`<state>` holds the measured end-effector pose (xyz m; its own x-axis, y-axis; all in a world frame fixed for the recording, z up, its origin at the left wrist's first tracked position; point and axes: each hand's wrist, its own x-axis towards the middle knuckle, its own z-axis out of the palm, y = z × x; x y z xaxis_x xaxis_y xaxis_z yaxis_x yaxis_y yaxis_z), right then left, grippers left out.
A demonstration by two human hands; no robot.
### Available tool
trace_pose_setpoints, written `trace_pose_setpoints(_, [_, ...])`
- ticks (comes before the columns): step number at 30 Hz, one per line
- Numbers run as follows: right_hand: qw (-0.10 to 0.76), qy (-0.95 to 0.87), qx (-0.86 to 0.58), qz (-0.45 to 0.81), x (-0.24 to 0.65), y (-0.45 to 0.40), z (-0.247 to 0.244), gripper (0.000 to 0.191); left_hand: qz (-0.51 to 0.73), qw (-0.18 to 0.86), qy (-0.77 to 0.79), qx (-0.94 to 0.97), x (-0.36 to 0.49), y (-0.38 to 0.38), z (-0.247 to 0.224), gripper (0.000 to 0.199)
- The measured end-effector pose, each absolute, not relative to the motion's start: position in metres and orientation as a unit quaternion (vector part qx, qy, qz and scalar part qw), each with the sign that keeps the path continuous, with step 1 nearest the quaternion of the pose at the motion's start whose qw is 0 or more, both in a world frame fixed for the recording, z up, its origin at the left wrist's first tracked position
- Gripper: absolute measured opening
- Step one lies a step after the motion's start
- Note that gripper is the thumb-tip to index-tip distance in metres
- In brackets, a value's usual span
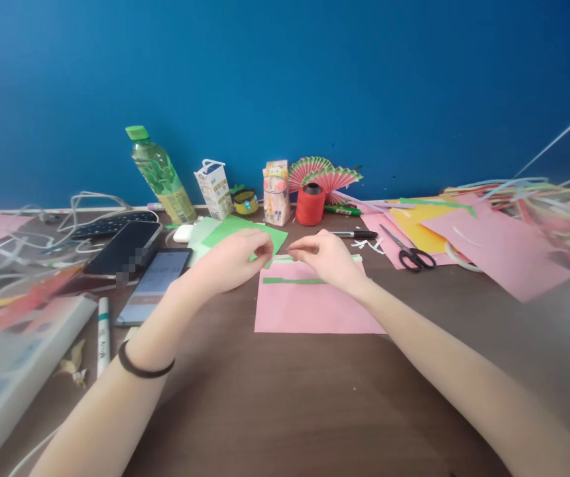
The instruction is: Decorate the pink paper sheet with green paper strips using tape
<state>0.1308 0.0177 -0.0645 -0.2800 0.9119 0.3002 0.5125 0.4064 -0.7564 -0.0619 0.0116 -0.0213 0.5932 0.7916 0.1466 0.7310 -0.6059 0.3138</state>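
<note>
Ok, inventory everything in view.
bottle: one, green, left
carton: one, white, back
trinket: one, yellow, back
box: one, pink, back
fans: two, pink, back
spool: one, red, back
pens: two, black, green, right
scissors: one, black, right
paper: several, pink, yellow, right
sheet: one, pink, centre
strips: uncounted, mixed, centre and right
cards: two, green, centre
case: one, white, left
phones: two, black, grey, left
marker: one, white, left
cables: several, white, left
clutter: uncounted, mixed, left
table: one, brown, below
wall: one, blue, back
band: one, black, left wrist
left hand, right hand: two, bare, centre
</note>
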Motion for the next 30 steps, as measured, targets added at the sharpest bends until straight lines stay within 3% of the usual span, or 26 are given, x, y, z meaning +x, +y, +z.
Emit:
trace_pose_setpoints(3, [0.345, -0.756, -0.480, 0.281, 0.133, 0.020, -0.066, 0.016, 0.138, 0.114, 0.431, 0.884, -0.063, 0.011, -0.021, 0.014])
trace_pose_setpoints(10, [0.285, -0.727, -0.508, 0.364, 0.136, 0.025, -0.069, 0.020, 0.089, 0.228, 0.473, 0.846, -0.068, 0.022, -0.039, 0.018])
trace_pose_setpoints(15, [0.223, -0.732, -0.524, 0.374, 0.133, 0.022, -0.073, 0.030, 0.065, 0.184, 0.475, 0.858, -0.065, 0.026, -0.053, 0.026])
trace_pose_setpoints(30, [0.151, -0.779, -0.562, 0.234, 0.127, 0.019, -0.079, 0.030, 0.049, 0.130, 0.492, 0.860, -0.059, 0.030, -0.077, 0.023])
